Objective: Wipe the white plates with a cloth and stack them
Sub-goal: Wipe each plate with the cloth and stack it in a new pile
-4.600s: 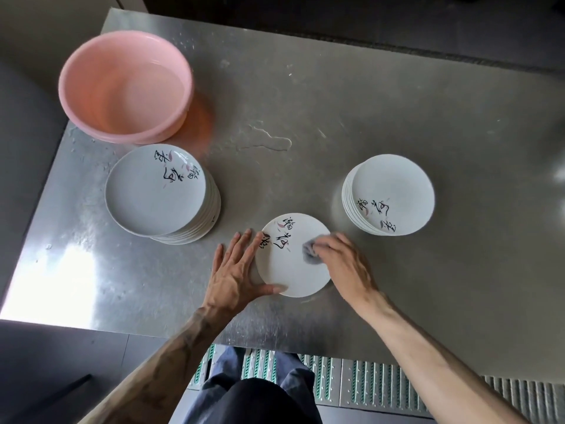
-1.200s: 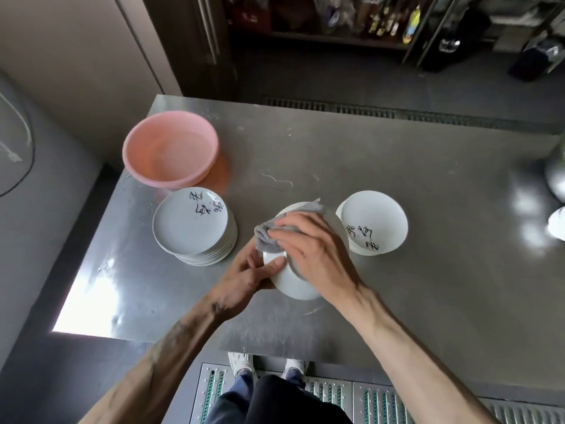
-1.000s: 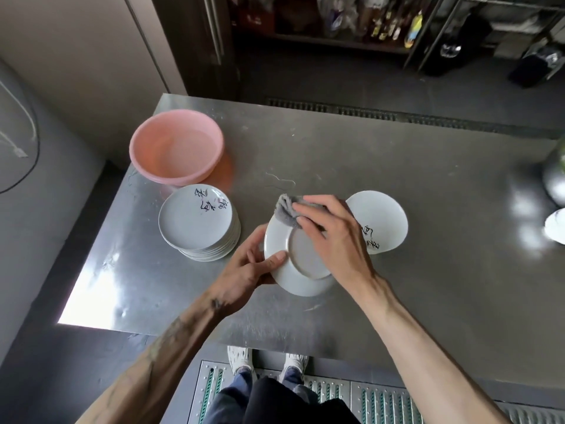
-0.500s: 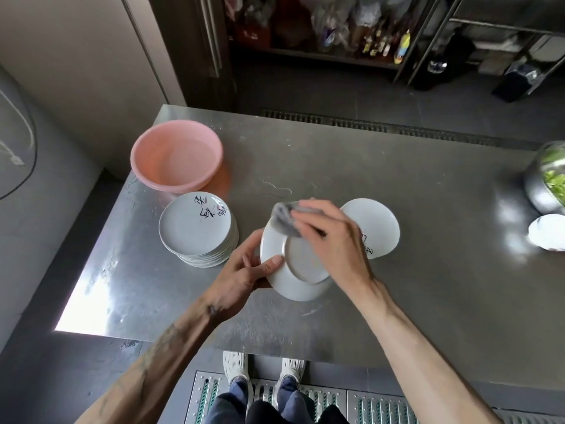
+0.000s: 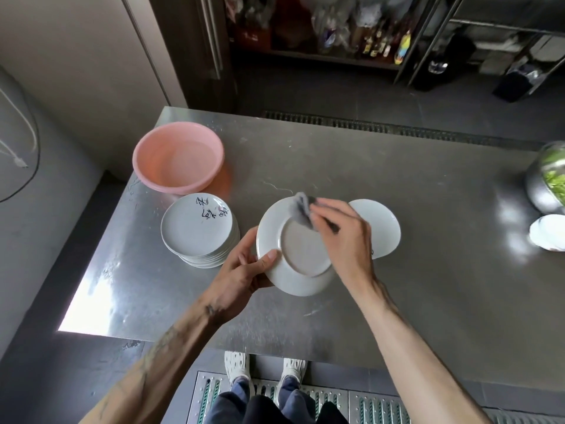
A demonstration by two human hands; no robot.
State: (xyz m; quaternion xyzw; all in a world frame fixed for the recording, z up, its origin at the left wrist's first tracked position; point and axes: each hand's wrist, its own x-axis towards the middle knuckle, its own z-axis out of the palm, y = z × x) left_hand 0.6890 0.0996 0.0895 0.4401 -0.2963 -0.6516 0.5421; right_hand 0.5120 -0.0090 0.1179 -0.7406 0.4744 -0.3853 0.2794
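- left hand (image 5: 241, 272) clamped on the left rim of a white plate (image 5: 301, 249), with the thumb laid across the underside and the fingers curled behind.
- held up and tilted above the steel table (image 5: 428, 286), near the middle of its front edge, with the foot ring turned toward the camera.
- right hand (image 5: 348, 240) bunched round a grey cloth (image 5: 301, 209), pressing it onto the far rim of that underside.
- to the left, toward the table's left edge: a stack of white plates (image 5: 195, 234), flat, with black brush lettering on the top one, just clear of the left hand.
- beyond that stack, at the far left corner: a pink plastic basin (image 5: 179, 157), upright, just beside the stack.
- behind the right hand: a second white plate (image 5: 383, 224), flat on the table, partly covered by the knuckles; no telling the count underneath.
- over at the right edge: a shiny metal bowl (image 5: 542, 191) with green leaves inside, and just in front of it a small white dish (image 5: 548, 232), both cut off by the frame.
- below the front edge: two pale shoes (image 5: 237, 367) on a slotted metal floor grate (image 5: 379, 405).
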